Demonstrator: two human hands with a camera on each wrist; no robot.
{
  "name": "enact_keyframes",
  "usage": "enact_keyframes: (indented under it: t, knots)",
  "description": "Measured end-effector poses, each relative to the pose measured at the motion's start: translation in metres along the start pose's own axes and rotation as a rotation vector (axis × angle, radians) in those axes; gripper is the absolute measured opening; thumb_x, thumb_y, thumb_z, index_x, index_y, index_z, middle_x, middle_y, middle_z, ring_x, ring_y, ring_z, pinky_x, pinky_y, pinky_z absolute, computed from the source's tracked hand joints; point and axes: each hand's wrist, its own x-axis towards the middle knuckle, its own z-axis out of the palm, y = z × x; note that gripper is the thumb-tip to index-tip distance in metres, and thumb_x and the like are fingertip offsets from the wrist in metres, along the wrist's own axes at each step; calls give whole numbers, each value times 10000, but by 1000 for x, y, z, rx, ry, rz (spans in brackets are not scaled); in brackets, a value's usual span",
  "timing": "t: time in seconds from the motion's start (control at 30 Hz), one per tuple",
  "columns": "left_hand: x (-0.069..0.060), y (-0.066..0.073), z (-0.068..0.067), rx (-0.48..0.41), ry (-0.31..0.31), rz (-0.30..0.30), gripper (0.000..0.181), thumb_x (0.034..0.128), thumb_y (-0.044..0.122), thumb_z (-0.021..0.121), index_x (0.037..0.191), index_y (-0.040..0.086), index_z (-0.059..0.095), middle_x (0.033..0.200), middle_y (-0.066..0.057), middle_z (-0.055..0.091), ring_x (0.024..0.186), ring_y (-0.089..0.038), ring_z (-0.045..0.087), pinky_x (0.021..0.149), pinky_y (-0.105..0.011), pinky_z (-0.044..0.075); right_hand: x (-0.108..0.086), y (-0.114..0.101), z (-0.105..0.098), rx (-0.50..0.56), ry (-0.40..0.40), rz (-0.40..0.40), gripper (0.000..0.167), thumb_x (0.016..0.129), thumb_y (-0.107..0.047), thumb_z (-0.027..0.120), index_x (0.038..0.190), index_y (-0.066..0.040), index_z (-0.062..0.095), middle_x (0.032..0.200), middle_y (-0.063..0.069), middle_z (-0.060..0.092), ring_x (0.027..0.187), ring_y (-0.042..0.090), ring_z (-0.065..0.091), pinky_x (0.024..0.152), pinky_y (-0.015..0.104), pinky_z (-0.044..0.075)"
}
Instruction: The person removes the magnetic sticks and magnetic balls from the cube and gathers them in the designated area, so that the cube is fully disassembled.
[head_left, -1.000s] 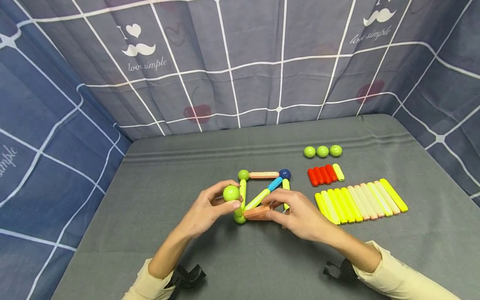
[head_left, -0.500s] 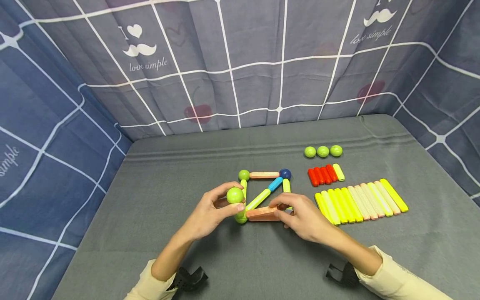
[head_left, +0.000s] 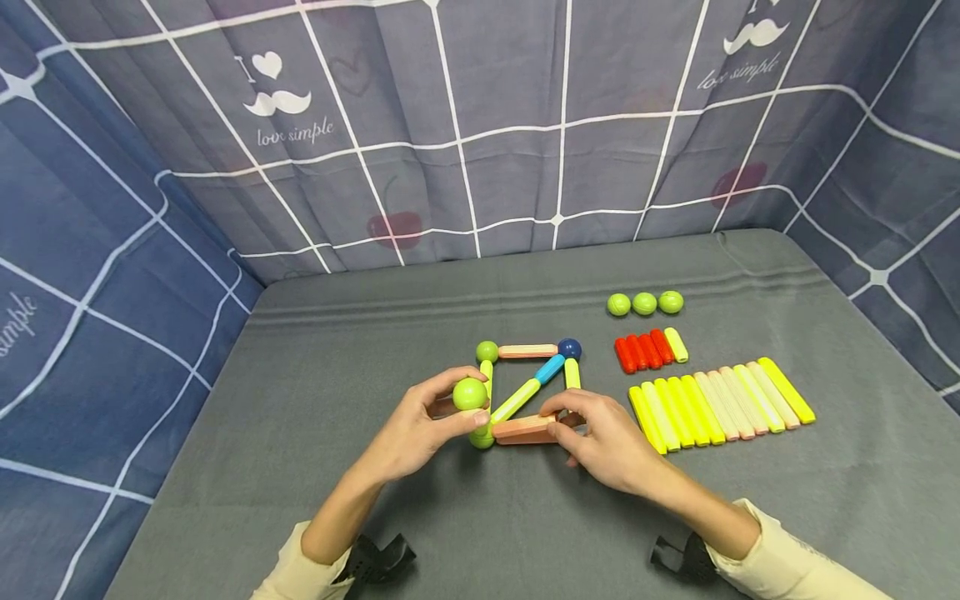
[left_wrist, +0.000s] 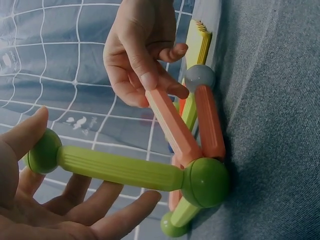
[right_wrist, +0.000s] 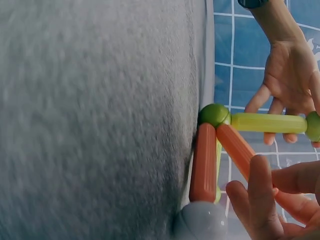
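My left hand [head_left: 408, 429] pinches a green ball [head_left: 469, 393] on top of an upright yellow-green stick [left_wrist: 120, 167]. That stick stands on another green ball [left_wrist: 207, 182] at the near left corner of a frame of sticks and balls. My right hand [head_left: 603, 433] pinches one end of an orange stick [left_wrist: 170, 122], which slants up from the same corner ball. Below it, a second orange stick [left_wrist: 210, 122] lies along the cloth to a grey ball [left_wrist: 200, 78]. A yellow-green stick [head_left: 517, 398] and a blue stick [head_left: 550, 368] run diagonally to a navy ball [head_left: 570, 348].
Right of the frame lies a row of yellow and pale sticks [head_left: 720, 404]. Short red sticks [head_left: 643, 350] and one short yellow-green stick [head_left: 676, 344] lie behind it, with three green balls [head_left: 644, 303] farther back. A checked curtain [head_left: 495, 125] surrounds the grey cloth [head_left: 337, 333].
Over the last second both hands have shifted slightly right. The right hand has slid outward along the slanting orange stick, and more of that stick shows. Little differs since half a second ago.
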Motion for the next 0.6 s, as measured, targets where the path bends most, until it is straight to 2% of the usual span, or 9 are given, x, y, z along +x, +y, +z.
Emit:
enact_keyframes:
  t: [0.07,0.2,0.33,0.6]
  knots:
    - [0,0,0,12,4,7,350,911,97,711,1245,117,610,1122,-113,591,952,-254,649,786,-334,547,-1,-1,2,24,7,10,167,932,5,631,1025,-123,684,959,32,613,645,189,662,503,301,546]
    - [0,1,1,30,7,4,351,908,107,720,1242,132,615,1126,-104,594,960,-248,655,780,-341,555,-1,-1,3,38,11,22,148,941,5,626,1046,-92,666,972,64,597,520,154,616,474,302,532]
    - [0,3,4,42,-3,-8,353,907,120,726,1242,137,616,1122,-105,597,954,-242,657,774,-341,559,1,-3,5,12,17,45,128,931,-3,633,1007,-103,658,992,61,602,477,141,600,449,302,518]
    - [3,6,8,65,-24,-6,369,906,147,735,1255,115,621,1234,-109,591,1003,-241,649,802,-328,556,5,-3,8,-55,53,88,90,909,-30,674,953,-105,650,882,28,617,412,104,570,457,287,501]
